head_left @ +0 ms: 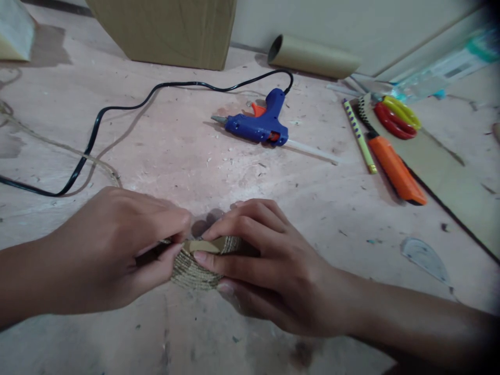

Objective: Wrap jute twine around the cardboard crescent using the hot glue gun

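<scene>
A small round piece wound with jute twine [194,271] lies on the pinkish floor near the bottom centre. My left hand [113,250] comes in from the left, its fingers pinched at the piece's top edge, on what looks like the twine end. My right hand [265,265] curls over the piece from the right, fingers closed round its rim and a tan cardboard edge. Much of the piece is hidden under both hands.
A blue glue gun [260,122] with a black cord [94,135] lies beyond the hands. To the right are an orange utility knife [396,169], a dotted pen [359,136], red and yellow scissors [396,117], a cardboard tube [312,56] and cardboard sheet [449,177]. A cardboard box [167,31] stands behind. Loose twine [58,148] trails left.
</scene>
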Demonstrator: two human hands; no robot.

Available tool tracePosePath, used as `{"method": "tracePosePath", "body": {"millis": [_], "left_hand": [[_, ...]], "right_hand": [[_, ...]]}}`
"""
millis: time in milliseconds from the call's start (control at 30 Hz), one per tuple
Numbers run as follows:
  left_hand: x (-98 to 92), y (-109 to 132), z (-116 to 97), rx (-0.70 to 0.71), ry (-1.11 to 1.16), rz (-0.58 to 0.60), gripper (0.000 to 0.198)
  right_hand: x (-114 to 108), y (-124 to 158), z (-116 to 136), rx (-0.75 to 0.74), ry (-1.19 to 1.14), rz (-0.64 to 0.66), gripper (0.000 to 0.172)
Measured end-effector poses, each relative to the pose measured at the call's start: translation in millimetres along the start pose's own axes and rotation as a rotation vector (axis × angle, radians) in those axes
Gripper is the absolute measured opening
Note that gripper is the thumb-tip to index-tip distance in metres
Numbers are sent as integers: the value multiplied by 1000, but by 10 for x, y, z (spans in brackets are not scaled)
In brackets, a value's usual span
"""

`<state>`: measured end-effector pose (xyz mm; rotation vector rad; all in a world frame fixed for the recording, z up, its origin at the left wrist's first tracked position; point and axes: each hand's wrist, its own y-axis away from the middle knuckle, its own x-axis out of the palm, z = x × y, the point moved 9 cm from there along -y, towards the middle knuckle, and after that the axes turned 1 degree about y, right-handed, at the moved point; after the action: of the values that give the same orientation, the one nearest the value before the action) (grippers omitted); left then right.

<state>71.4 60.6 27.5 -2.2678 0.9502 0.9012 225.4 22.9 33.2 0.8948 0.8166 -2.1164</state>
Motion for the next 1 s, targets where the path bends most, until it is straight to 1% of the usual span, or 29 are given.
{"method": "tracePosePath", "body": {"millis": [67,200,333,533,633,700,800,900,933,1000], "left_hand": [[1,0,4,-3,-8,3,22],[9,-3,0,-2,-17,16,22],[-5,-5,3,-10,-36,6,22],[1,10,17,-3,-25,2,21],[15,32,31,-4,-26,8,21],[13,40,38,-2,-22,5,22],[17,37,39,-1,-20,8,21],[27,32,30,0,-9,13,20],[26,33,33,-7,-4,10,19],[21,36,37,-16,5,2,20]], "right_hand": [[2,1,1,2,5,-4,27],[-4,7,-5,18,-9,-28,35],[-15,8,8,5,10,-31,23],[-35,-5,12,9,1,-62,23],[-32,-9,9,15,-4,-64,13],[-32,-9,8,16,0,-63,9],[-41,-8,1,20,-10,-73,10],[-34,-8,-16,34,-20,-66,20],[-31,-8,-16,33,-19,-61,21],[-22,-8,-6,22,-17,-49,15]]}}
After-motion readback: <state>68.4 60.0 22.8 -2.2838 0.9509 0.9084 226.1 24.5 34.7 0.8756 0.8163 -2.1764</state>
